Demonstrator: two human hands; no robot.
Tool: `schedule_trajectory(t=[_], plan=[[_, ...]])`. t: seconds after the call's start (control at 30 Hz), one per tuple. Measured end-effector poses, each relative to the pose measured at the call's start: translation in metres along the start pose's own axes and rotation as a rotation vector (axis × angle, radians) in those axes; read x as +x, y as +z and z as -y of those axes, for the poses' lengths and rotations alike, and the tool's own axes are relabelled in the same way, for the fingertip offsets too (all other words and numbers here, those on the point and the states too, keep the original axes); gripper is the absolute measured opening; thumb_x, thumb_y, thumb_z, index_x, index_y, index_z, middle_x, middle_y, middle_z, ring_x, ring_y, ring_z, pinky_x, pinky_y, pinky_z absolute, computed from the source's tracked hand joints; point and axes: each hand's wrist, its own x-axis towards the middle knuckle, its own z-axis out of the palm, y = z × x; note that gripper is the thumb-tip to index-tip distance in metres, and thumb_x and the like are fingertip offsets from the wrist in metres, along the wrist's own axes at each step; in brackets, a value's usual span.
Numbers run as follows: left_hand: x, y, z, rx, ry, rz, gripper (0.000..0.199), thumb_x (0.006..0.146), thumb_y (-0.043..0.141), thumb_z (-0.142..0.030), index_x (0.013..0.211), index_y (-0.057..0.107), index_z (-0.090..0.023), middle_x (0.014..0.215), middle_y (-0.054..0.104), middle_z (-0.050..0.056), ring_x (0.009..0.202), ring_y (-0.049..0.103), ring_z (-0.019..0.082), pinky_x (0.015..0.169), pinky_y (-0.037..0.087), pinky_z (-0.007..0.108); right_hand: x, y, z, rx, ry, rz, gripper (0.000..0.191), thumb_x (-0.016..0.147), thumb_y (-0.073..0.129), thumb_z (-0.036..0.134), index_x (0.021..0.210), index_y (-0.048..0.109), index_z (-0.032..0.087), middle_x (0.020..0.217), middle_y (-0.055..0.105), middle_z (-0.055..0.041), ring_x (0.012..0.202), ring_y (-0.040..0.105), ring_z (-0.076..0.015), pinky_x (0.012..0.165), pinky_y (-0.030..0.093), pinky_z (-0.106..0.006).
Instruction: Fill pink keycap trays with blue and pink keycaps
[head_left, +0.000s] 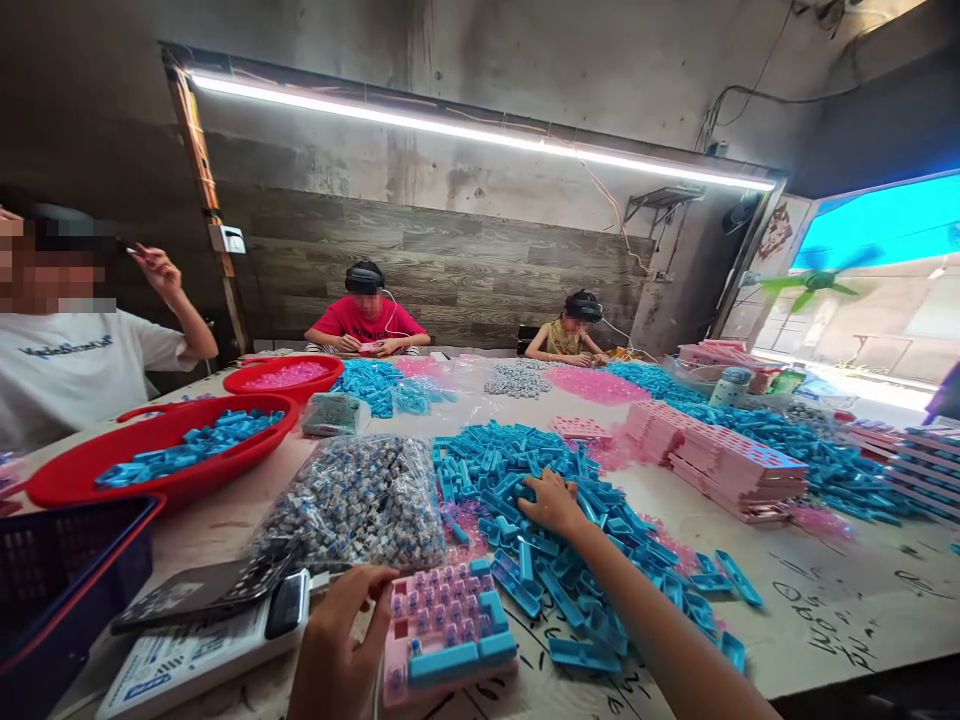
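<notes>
Keypad sat low centre, clamped at its left edge by left hand; right hand, fingers spread apart, lay on keycaps up-right.

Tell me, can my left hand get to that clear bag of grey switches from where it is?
Probably yes. The left hand grips the pink keypad, and the bag of grey switches lies just beyond it with nothing between; it would likely need to release the keypad first.

My left hand and right hand are bare, no gloves or rings. Both forearms show uncovered, with no sleeve in sight.
</notes>
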Motion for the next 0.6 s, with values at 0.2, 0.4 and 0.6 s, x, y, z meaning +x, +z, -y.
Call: schedule_trajectory(t=[0.2, 0.4, 0.6], plan=[[0.000, 0.006, -0.003, -0.096, -0.110, 0.042, 0.012, 0.083, 0.051, -0.026, 0.083, 0.062, -0.021, 0.073, 0.063, 0.001, 0.064, 0.060, 0.015, 0.059, 0.049, 0.024, -0.003, -0.007, -0.002, -0.008, 0.061, -0.048, 0.050, 0.080, 0.049, 0.048, 0.121, 0.054, 0.019, 0.116, 0.056, -0.0143, 0.113, 0.048, -0.0296, 0.088, 0.035, -0.040], [0.076, -0.023, -0.027, -0.303, -0.263, 0.142, 0.031, 0.077, 0.054, -0.021, 0.108, 0.054, -0.019, 0.085, 0.064, 0.003, 0.064, 0.059, 0.013, 0.057, 0.049, 0.021, 0.022, 0.012, -0.015, -0.034, 0.108, -0.076, 0.035, 0.080, 0.046, 0.041, 0.089, 0.064, 0.013, 0.096, 0.063, -0.0205, 0.097, 0.058, -0.0370, 0.074, 0.041, -0.048], [0.136, -0.005, -0.004, -0.189, -0.304, -0.348, 0.016, 0.078, 0.041, -0.013, 0.085, 0.055, -0.017, 0.073, 0.060, 0.001, 0.065, 0.057, 0.012, 0.061, 0.045, 0.021, 0.092, 0.098, -0.072, 0.168, -0.182, -0.301, 0.020, 0.072, 0.047, 0.034, 0.053, 0.051, 0.028, 0.062, 0.059, -0.0204, 0.063, 0.062, -0.0327, 0.066, 0.039, -0.048]])
